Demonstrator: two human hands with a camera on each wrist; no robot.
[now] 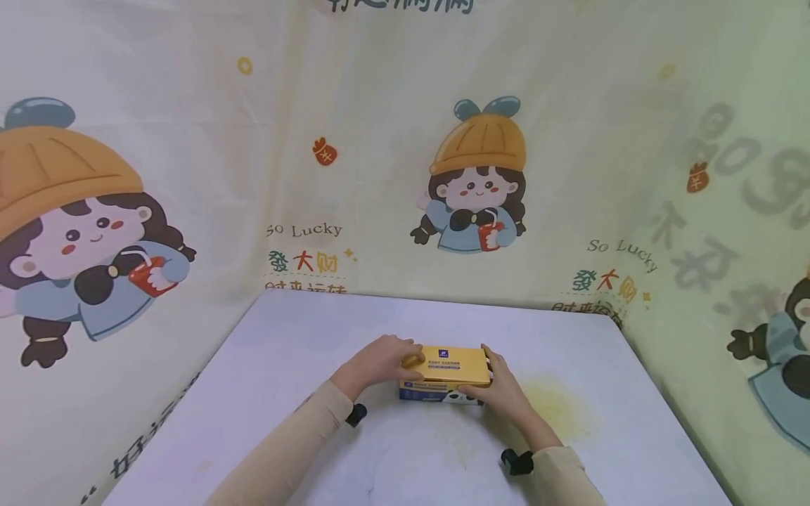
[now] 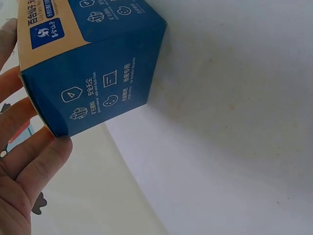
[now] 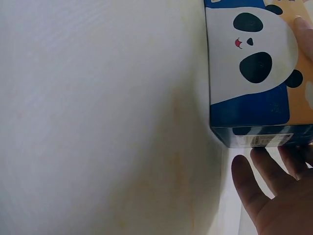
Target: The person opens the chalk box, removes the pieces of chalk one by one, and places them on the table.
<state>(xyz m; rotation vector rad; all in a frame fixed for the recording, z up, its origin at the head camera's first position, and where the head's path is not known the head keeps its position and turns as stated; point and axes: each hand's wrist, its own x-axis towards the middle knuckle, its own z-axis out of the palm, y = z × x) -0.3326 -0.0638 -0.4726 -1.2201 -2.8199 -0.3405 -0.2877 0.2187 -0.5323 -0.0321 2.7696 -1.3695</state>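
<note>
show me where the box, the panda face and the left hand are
Box (image 1: 451,373): head view, on its yellow top.
Panda face (image 3: 250,45): right wrist view, by the nose.
Left hand (image 1: 382,361): head view, on the hand's middle.

White table (image 1: 411,450), yellow-and-blue box (image 1: 446,365) on it, yellowish stain (image 1: 557,407).

The left hand (image 1: 381,360) and right hand (image 1: 504,391) block the ends of the box (image 1: 452,374), with passage along the tabletop (image 1: 455,327) behind.

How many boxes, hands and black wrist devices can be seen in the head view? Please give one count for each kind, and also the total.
Yellow-and-blue box: 1
Left hand and right hand: 2
Black wrist devices: 2
Total: 5
</note>
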